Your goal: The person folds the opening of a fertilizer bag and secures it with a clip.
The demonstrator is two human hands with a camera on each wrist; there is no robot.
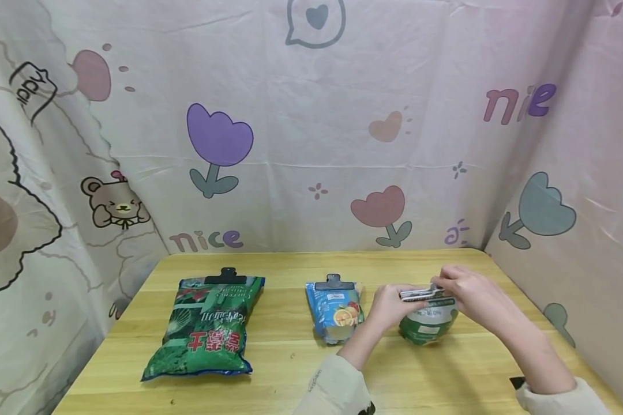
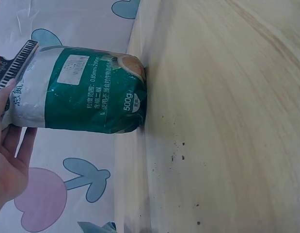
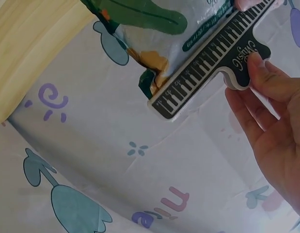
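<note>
A green and white 500g bag (image 2: 86, 92) stands at the right of the table. Across its top lies a black bag clip (image 3: 203, 65) with a piano-key print and the word "Music". My right hand (image 3: 283, 109) pinches the clip's handle between thumb and fingers. At the other side, my left hand (image 2: 11, 167) grips the bag's top edge, thumb in front by the clip and fingers behind. In the head view the left hand (image 1: 391, 305) and right hand (image 1: 467, 291) flank the bag's top, partly covering it.
Left of the hands lies a small blue bag (image 1: 334, 311) with a black clip (image 1: 334, 285) on its top. Farther left is a large green bag (image 1: 207, 328), also clipped. Dark crumbs (image 2: 183, 158) dot the wooden table (image 1: 291, 380). Printed cloth (image 1: 301, 144) surrounds the table's back and sides.
</note>
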